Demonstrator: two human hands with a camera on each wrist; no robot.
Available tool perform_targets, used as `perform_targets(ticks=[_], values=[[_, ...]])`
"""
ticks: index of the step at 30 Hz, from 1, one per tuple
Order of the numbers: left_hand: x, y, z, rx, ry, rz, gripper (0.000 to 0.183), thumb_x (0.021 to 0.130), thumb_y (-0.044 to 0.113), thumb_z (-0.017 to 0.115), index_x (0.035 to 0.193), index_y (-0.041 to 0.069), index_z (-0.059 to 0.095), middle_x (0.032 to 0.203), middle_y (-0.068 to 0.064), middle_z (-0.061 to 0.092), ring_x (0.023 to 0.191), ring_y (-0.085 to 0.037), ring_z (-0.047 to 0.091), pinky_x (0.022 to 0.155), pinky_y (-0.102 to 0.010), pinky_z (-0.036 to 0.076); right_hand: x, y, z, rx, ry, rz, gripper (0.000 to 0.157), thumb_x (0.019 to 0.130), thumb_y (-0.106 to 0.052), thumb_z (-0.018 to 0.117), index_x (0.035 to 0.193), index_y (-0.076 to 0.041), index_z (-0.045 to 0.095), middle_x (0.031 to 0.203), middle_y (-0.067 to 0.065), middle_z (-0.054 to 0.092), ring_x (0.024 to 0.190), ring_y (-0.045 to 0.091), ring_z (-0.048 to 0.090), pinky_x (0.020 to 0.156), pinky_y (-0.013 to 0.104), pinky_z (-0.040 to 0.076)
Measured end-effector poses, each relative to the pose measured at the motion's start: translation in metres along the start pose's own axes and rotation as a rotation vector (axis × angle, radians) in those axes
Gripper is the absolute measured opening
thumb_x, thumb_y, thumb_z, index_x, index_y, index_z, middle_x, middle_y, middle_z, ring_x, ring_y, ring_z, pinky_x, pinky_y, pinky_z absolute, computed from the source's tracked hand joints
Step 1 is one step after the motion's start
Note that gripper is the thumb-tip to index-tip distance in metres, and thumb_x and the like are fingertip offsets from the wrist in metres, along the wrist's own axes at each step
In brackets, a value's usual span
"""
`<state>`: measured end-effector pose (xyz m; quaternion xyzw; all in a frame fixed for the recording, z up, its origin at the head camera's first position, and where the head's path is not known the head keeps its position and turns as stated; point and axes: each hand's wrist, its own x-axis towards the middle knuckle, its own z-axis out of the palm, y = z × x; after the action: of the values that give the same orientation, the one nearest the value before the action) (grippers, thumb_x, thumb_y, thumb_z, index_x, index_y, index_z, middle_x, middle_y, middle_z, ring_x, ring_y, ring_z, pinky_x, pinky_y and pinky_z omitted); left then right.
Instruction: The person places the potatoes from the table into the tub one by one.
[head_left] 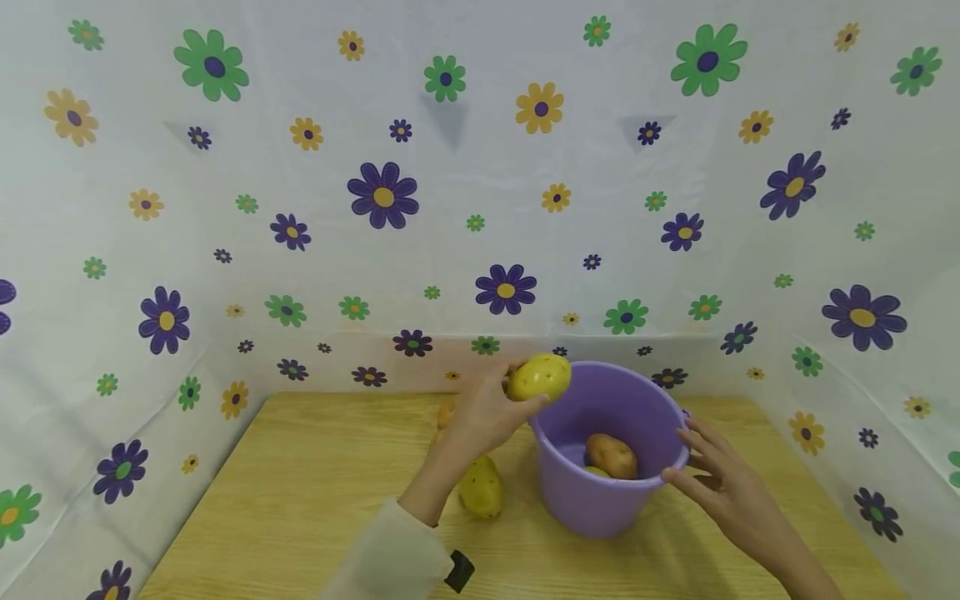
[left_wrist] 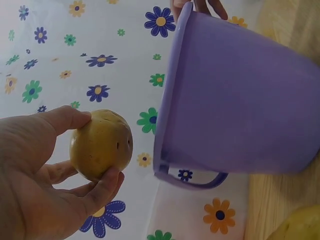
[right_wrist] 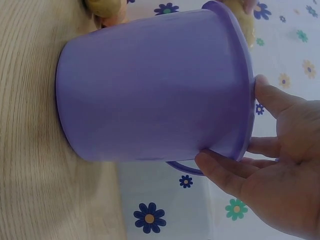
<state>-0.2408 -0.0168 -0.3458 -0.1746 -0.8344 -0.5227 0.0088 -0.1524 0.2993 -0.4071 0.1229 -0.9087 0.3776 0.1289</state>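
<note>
My left hand (head_left: 483, 417) holds a yellow potato (head_left: 540, 377) between thumb and fingers, up at the left rim of a purple bucket (head_left: 600, 500). In the left wrist view this potato (left_wrist: 101, 145) shows small dark eyes and stands apart from the bucket wall. My right hand (head_left: 723, 483) grips the bucket's right rim, thumb at the edge and fingers along the outer side (right_wrist: 150, 90). Inside the bucket lies a brown potato (head_left: 611, 456), with part of a yellow-green thing (head_left: 597, 472) beside it, mostly hidden by the front rim.
Another yellow potato (head_left: 481, 487) lies on the wooden table (head_left: 300, 500) left of the bucket. Behind my left wrist an orange-brown thing (head_left: 447, 411) is partly hidden. A flower-printed white sheet (head_left: 450, 250) rises behind the table and along both sides.
</note>
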Motion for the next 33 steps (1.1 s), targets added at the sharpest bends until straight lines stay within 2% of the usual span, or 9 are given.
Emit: perform_targets(ticks=[5,12,17,24,33], values=[[0.003,0.000,0.016,0.035,-0.016,0.011,0.059,0.091,0.029,0.081,0.143,0.012,0.059,0.125,-0.003,0.067,0.104,-0.017,0.063,0.090,-0.036,0.056,0.000,0.000,0.000,0.007,0.001,-0.005,0.060,0.099,-0.020,0.072,0.146,0.010,0.050,0.159,0.029,0.034,0.113,0.039,0.065,0.082,0.018,0.057],[0.007,-0.001,0.031,0.126,0.003,0.048,0.060,0.089,0.034,0.082,0.140,0.011,0.062,0.127,-0.004,0.067,0.107,-0.018,0.062,0.090,-0.035,0.056,0.001,-0.001,-0.001,-0.002,0.012,-0.002,0.060,0.099,-0.021,0.073,0.146,0.010,0.050,0.159,0.028,0.035,0.113,0.039,0.065,0.083,0.019,0.057],[0.007,0.000,0.038,0.132,-0.021,0.019,0.063,0.091,0.037,0.080,0.145,0.013,0.059,0.133,-0.003,0.065,0.111,-0.017,0.063,0.093,-0.036,0.055,0.001,0.000,0.000,0.000,0.015,-0.006,0.059,0.098,-0.017,0.073,0.145,0.010,0.051,0.158,0.030,0.035,0.112,0.039,0.066,0.082,0.019,0.057],[0.006,0.001,0.044,0.105,-0.045,0.036,0.063,0.092,0.032,0.079,0.146,0.009,0.057,0.142,-0.008,0.061,0.119,-0.022,0.060,0.098,-0.039,0.054,0.000,0.001,0.001,0.002,0.019,0.002,0.059,0.097,-0.015,0.074,0.145,0.011,0.050,0.158,0.031,0.034,0.113,0.040,0.066,0.081,0.019,0.057],[0.005,0.001,0.048,0.150,-0.044,0.026,0.060,0.093,0.031,0.078,0.145,0.009,0.058,0.139,-0.010,0.061,0.119,-0.023,0.059,0.097,-0.037,0.054,0.001,0.001,0.001,0.011,0.025,-0.015,0.059,0.097,-0.013,0.074,0.144,0.012,0.051,0.157,0.032,0.035,0.111,0.040,0.066,0.080,0.019,0.058]])
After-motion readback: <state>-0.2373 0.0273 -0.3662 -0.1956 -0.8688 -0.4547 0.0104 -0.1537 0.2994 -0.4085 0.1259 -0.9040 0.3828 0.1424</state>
